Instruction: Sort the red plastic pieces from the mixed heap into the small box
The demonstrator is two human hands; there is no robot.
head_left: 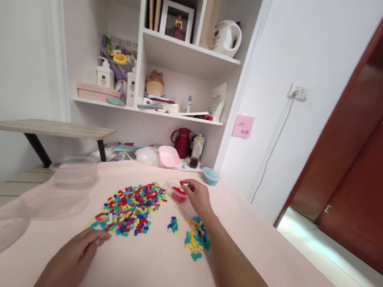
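My right hand (197, 197) pinches a small red toy brick (181, 183) between thumb and fingertips, just over a small clear round tub (172, 185). Red bricks (178, 194) lie inside that tub. At the near left edge of a large mixed pile of colored bricks (133, 205), my left hand (81, 247) rests on the table with its fingers loosely closed; nothing shows in them. Below my right forearm is a smaller heap of blue, green and yellow bricks (196, 238). A little cluster of mostly blue bricks (173, 224) sits between the two piles.
Clear plastic containers (75, 161) stand at the table's left. Toward the back are a pink tray (169, 156), a tub of light blue pieces (210, 176), a dark red jug (181, 143) and a bottle (196, 152). Shelves (191, 51) rise behind; a wooden bench (48, 127) is at left.
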